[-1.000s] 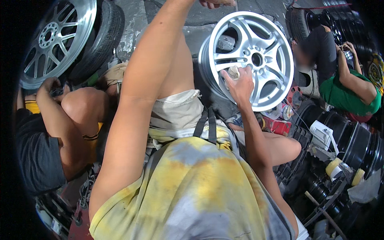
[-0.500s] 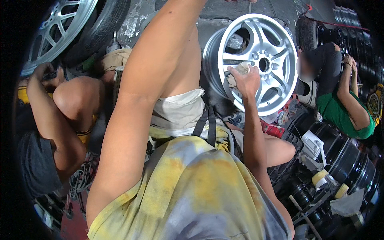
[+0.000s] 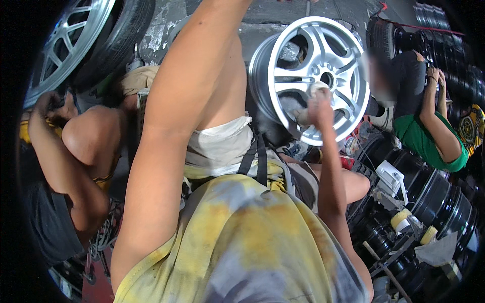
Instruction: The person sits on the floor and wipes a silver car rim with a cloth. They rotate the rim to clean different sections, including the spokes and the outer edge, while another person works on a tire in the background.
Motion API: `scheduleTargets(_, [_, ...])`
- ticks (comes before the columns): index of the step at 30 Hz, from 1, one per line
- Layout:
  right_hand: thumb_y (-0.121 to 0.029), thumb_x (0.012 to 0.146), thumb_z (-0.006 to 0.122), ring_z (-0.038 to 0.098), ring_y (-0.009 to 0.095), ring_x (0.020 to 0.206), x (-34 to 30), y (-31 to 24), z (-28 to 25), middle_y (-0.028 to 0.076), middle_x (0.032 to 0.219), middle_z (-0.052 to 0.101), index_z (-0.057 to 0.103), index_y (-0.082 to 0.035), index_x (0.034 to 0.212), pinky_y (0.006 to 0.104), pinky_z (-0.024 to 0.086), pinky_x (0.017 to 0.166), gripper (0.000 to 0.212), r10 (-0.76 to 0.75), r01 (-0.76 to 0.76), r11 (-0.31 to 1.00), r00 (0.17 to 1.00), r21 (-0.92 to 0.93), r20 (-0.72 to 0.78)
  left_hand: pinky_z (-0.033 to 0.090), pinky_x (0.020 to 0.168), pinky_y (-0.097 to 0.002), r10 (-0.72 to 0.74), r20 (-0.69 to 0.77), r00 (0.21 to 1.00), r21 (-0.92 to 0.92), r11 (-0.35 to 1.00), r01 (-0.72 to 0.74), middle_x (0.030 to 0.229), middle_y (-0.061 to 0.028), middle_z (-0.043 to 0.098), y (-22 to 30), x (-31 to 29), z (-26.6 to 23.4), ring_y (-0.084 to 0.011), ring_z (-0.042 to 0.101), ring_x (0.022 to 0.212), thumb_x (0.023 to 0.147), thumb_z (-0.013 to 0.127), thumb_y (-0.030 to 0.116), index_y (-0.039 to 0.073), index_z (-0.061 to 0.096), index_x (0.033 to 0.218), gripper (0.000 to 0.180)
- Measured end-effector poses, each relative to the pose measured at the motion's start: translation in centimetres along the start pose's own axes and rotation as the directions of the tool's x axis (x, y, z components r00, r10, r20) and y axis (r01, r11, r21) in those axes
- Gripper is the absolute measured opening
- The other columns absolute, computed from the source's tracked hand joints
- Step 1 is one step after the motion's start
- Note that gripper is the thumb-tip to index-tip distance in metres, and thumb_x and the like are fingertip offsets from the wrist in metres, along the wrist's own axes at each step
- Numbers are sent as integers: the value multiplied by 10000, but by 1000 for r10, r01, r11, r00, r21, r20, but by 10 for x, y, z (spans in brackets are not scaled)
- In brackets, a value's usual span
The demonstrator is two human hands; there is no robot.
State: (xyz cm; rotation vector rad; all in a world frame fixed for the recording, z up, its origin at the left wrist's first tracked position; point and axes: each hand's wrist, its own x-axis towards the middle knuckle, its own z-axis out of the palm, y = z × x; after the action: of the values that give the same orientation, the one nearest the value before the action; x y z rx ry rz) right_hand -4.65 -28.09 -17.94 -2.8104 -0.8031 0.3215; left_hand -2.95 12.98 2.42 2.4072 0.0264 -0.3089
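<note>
My right hand [image 3: 320,107], smeared by motion, grips a pale beige cloth [image 3: 303,118] and presses it against the face of a silver alloy wheel rim [image 3: 292,80]. It is at the lower spokes, just below the centre hole. The rim carries no tyre and stands tilted, its spoked face toward me and to the right. My left arm [image 3: 177,101] stretches up past the top edge, so its hand is out of the picture. A scrap of skin shows at the top edge, too little to tell what it is.
A large silver wheel [image 3: 70,48] and a black tyre [image 3: 121,38] stand at the upper left. One person [image 3: 70,166] sits close on my left; another in a green shirt [image 3: 429,141] crouches on the right. Black rims [image 3: 434,189] and a white plastic container [image 3: 390,175] lie lower right.
My right hand has moved down and slightly right across the rim's face with the cloth, uncovering the left spoke. The whole view has shifted slightly.
</note>
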Motion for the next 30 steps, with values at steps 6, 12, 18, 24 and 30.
scheduleTargets(6, [-119, 878, 514, 641, 495, 974, 28, -35, -23, 220, 1238, 607, 575, -52, 1217, 554, 521, 833, 350, -209, 211, 964, 977, 159, -29, 536, 798, -455, 5, -29, 1000, 147, 989, -1, 970, -220, 746, 4, 14, 10, -353, 711, 880, 927, 641, 444, 12, 739, 1076, 467])
scheduleTargets(12, [-95, 890, 552, 686, 424, 840, 44, -49, -16, 182, 1076, 630, 616, -45, 1056, 541, 551, 740, 185, -105, 114, 978, 993, -172, 62, 543, 833, -454, 16, -65, 998, 162, 987, -5, 1006, -215, 746, -1, 12, 12, -360, 713, 929, 927, 642, 444, 30, 742, 1088, 455])
scheduleTargets(18, [-101, 879, 587, 708, 411, 808, 28, -72, -23, 191, 1191, 634, 670, 7, 1047, 483, 588, 713, 216, -89, 103, 978, 992, -181, 85, 540, 891, -453, 62, -6, 998, 195, 979, -60, 1077, -215, 738, 22, 29, 23, -377, 702, 1015, 931, 638, 439, 47, 742, 1110, 443])
scheduleTargets(24, [-93, 886, 558, 687, 428, 814, 18, -116, 10, 217, 1115, 672, 677, 8, 1036, 498, 557, 777, 217, -244, 248, 930, 968, 272, -50, 541, 883, -458, 79, -3, 997, 189, 979, -77, 1064, -217, 738, 30, 34, 28, -386, 701, 1006, 939, 634, 422, 49, 741, 1114, 426])
scheduleTargets(30, [-166, 937, 529, 700, 410, 961, 56, -36, -30, 240, 982, 719, 669, 9, 1110, 428, 543, 848, 283, 253, -141, 690, 966, 710, -54, 549, 834, -456, 68, -4, 998, 168, 984, -66, 1016, -223, 738, 34, 28, 25, -386, 709, 964, 941, 636, 392, 57, 743, 1109, 390])
